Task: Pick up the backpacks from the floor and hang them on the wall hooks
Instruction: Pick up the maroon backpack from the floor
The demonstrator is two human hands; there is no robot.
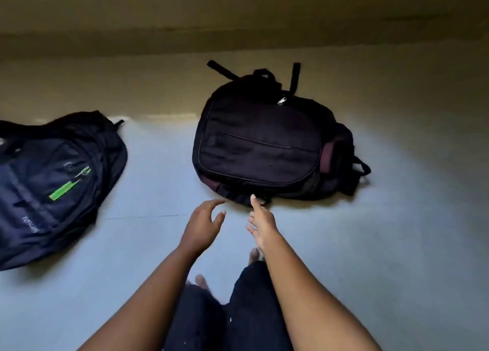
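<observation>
Now we see the black backpack [264, 144] lying flat on the floor [397, 245]. Our right hand [260, 223] is at its near edge, fingers [254, 204] spread, holding nothing; our left hand [203, 226] hovers just beside, loosely curled, empty. Navy backpack [53, 181] lies well left of the black one.

The black backpack [259, 144] just past the hands is soft, matt cloth with a shiny metal zip pull [281, 100]. The floor [383, 231] under them looks smooth and a bit shiny.
</observation>
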